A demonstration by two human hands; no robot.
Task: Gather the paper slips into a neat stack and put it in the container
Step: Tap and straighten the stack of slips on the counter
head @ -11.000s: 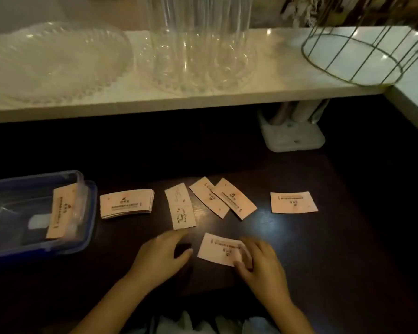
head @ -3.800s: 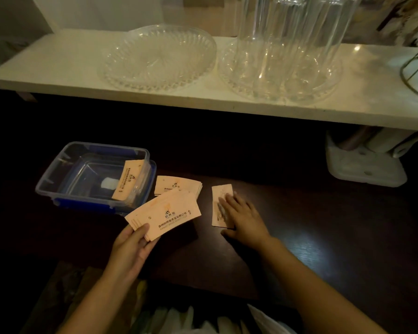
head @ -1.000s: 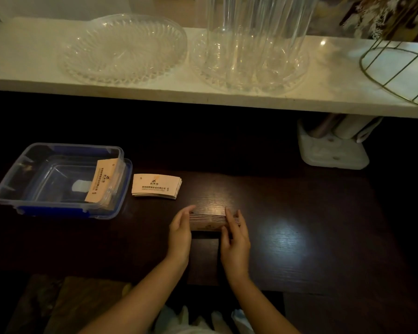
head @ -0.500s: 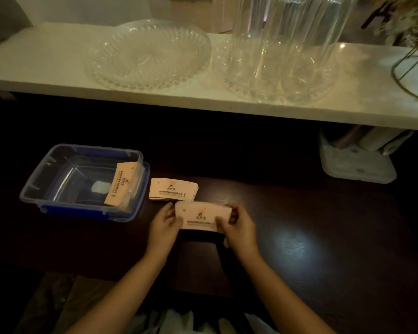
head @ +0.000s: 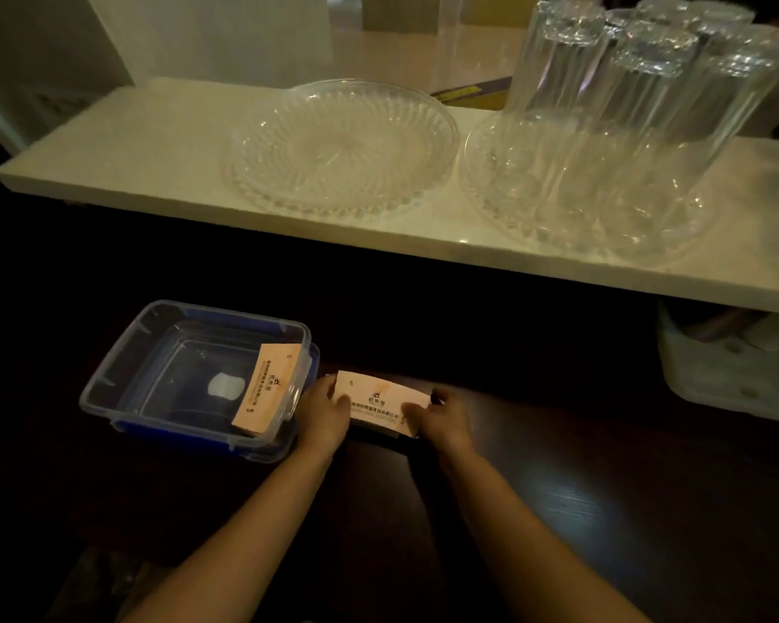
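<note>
A stack of peach paper slips with printed text lies flat on the dark table, just right of the container. My left hand grips its left end and my right hand grips its right end. The clear plastic container with a blue base stands to the left. One slip leans inside against its right wall. The older stack that lay by the container is covered by the held slips.
A white shelf runs across the back, carrying a clear glass plate and a second plate with several upturned glasses. A white tray-like object sits under the shelf at the right.
Both hands carried the gathered slips up and left, from the table in front of me onto the spot where the earlier stack lay beside the container.
</note>
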